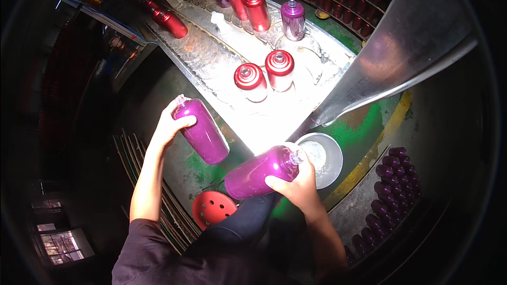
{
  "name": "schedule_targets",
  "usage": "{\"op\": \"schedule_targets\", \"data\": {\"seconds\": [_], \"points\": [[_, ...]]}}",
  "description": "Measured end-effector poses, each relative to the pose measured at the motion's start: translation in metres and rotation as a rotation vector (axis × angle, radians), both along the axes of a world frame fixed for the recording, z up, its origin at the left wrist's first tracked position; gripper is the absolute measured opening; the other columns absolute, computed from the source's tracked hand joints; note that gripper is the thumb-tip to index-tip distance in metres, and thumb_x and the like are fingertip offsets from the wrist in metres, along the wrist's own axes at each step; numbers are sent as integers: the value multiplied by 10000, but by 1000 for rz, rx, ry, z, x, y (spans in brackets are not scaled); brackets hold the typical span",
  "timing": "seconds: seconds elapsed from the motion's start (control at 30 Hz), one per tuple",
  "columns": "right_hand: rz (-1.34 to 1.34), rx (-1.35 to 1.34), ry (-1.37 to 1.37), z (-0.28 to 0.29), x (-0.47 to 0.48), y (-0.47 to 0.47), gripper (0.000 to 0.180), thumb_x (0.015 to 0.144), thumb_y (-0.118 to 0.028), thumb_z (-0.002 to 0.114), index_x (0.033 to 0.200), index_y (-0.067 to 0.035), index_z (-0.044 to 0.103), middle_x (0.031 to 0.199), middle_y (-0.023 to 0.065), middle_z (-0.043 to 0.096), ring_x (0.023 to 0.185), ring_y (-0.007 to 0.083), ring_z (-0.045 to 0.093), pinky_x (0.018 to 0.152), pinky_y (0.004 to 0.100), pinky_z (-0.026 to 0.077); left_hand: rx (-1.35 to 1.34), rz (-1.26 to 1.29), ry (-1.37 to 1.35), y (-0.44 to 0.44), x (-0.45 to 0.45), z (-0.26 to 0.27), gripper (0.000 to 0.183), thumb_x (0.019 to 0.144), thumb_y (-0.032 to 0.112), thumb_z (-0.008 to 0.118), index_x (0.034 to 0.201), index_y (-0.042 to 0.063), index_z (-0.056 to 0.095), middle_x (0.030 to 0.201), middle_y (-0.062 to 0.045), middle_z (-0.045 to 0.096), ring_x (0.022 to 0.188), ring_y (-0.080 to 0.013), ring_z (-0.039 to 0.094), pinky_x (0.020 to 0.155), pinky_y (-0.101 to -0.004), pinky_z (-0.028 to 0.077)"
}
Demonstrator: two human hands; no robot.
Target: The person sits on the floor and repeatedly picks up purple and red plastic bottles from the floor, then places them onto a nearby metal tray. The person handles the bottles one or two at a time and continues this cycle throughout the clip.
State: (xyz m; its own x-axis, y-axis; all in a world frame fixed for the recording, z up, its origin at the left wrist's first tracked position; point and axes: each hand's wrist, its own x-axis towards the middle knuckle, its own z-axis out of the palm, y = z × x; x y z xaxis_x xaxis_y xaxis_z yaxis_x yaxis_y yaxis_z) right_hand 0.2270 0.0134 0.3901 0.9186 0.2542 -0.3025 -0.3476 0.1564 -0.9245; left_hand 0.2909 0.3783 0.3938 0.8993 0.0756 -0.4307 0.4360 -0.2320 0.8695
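My left hand (174, 124) grips a glossy purple bottle (204, 134) by its shoulder, just below the clear neck. This bottle tilts, its base pointing down and to the right. In my right hand (297, 186) is a second purple bottle (257, 176), lying nearly level with its clear neck to the right. Both bottles are held apart from each other, on the near side of a brightly lit conveyor (222, 75). On its near end stand two red bottles, one on the left (250, 81) and one on the right (280, 70).
A purple bottle (293, 19) and several red bottles (257, 12) stand farther along the conveyor. A curved metal sheet (388, 51) rises at the right. Below it sits a grey bucket (332, 166). Stacked purple bottles (392, 190) fill the lower right; a red stool (212, 208) stands near my legs.
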Motion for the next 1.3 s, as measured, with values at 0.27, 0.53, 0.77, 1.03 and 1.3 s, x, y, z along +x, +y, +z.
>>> {"op": "schedule_targets", "data": {"seconds": [0.27, 0.53, 0.77, 1.03, 1.3], "points": [[-141, -573, -622, -24, 103, 145, 902, 639, -237, 869, 1378, 14, 417, 1171, 241, 498, 1038, 452, 587, 884, 507, 519, 791, 101, -503, 12, 110, -47, 812, 617, 280, 920, 1291, 37, 538, 1180, -168, 664, 1106, -281, 666, 972, -380, 525], [-257, -922, -560, -110, 146, 155, 913, 651, -246, 831, 1416, -10, 392, 1226, 254, 486, 1072, 460, 570, 927, 506, 498, 606, 74, -482, -15, 133, -109, 897, 586, 270, 914, 1325, 7, 479, 1207, -215, 617, 1148, -362, 619, 1015, -431, 491], [-220, -818, -367, -88, 145, 142, 1111, 689, -131, 859, 1569, -28, 189, 1424, 373, 355, 1256, 525, 488, 1072, 483, 440, 613, -40, -478, -8, 122, -114, 1049, 662, 252, 911, 1520, 23, 354, 1395, -221, 569, 1279, -310, 580, 1080, -391, 455], [-190, -352, 6, -71, -80, 44, 718, 847, -151, 726, 1485, -56, 411, 1359, 279, 515, 1248, 462, 529, 1038, 483, 465, 169, 187, -83, -62, -22, -144, 601, 877, 96, 754, 1385, -25, 456, 1160, -93, 574, 1031, -171, 567, 951, -320, 485], [-717, -806, 876, -236, -407, -94, 662, 843, -199, 729, 1435, -42, 478, 1171, 278, 674, 1046, 436, 665, 919, 459, 539, -59, -857, 440, -299, -256, -219, 487, 877, 140, 766, 1297, -24, 581, 1121, -92, 676, 914, -134, 656, 826, -272, 545]]}}
